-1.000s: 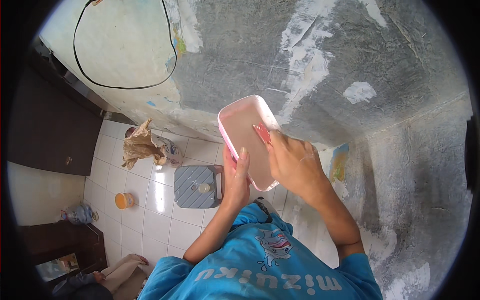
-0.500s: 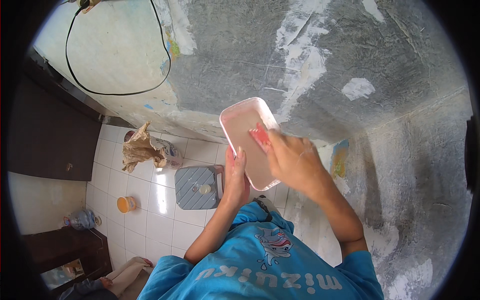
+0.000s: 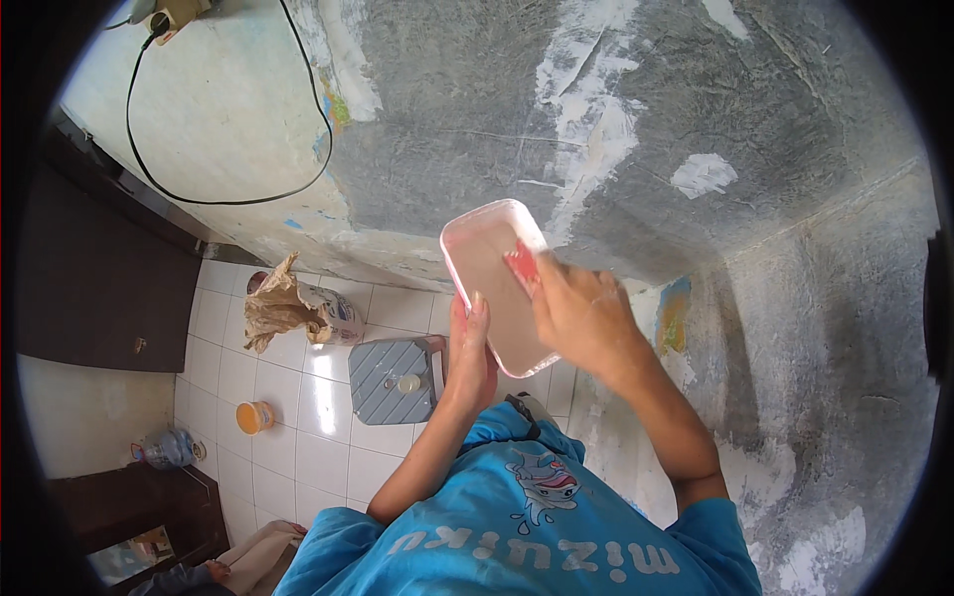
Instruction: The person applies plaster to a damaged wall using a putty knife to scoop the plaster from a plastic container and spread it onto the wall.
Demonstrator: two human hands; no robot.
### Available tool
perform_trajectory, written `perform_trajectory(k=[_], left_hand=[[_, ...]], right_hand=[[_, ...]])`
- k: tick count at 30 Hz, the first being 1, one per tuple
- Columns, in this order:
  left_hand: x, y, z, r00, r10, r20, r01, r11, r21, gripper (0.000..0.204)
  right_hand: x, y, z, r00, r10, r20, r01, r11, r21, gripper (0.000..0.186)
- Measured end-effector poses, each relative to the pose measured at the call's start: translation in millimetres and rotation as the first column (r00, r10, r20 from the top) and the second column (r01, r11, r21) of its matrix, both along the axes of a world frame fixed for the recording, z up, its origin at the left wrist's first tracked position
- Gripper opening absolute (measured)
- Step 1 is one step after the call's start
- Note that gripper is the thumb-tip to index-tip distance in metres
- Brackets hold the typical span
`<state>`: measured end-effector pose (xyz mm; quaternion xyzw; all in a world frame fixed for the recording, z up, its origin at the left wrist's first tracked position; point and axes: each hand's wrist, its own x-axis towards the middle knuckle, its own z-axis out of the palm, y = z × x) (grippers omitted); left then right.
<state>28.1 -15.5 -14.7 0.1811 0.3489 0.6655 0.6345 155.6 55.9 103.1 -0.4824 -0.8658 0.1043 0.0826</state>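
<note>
Scraper [image 3: 520,266] shifting inside tray [image 3: 527,228]

From my remote seat I'm counting, left to right: one orange tub [image 3: 254,417] and one grey stool [image 3: 383,392] are standing on the tiled floor [image 3: 283,467], the tub nearer its left edge. One left hand [image 3: 471,353] is clamping the one tray by its left edge. The one red scraper is now sitting slightly nearer the tray's upper right edge, suggesting it's working the mixture [image 3: 507,323]. One right hand [image 3: 586,313] is gripping it, reaching over the tray's right edge.

tray [image 3: 492,212] 1 | red tool [image 3: 520,265] 1 | stool [image 3: 383,387] 1 | orange tub [image 3: 255,418] 1 | plastic bottle [image 3: 169,449] 1
</note>
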Motion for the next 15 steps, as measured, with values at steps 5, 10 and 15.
perform_trajectory(k=[5, 10, 15], left_hand=[[8.8, 1.6, -0.9, 0.998, -0.030, -0.050, 0.030, 1.000, 0.006, 0.062], [15.7, -0.9, 10.7, 0.997, -0.074, -0.034, 0.072, 0.995, -0.066, 0.067], [11.0, 2.3, 7.8, 0.997, -0.071, 0.005, 0.071, 0.997, -0.009, 0.078]], right_hand=[[-15.7, -11.4, -8.8, 0.987, 0.076, -0.141, -0.065, 0.995, 0.080, 0.024], [-8.0, 20.6, -6.8, 0.995, -0.035, -0.097, 0.039, 0.999, 0.035, 0.033], [10.6, 16.8, 2.1, 0.997, -0.065, 0.034, 0.065, 0.998, -0.005, 0.034]])
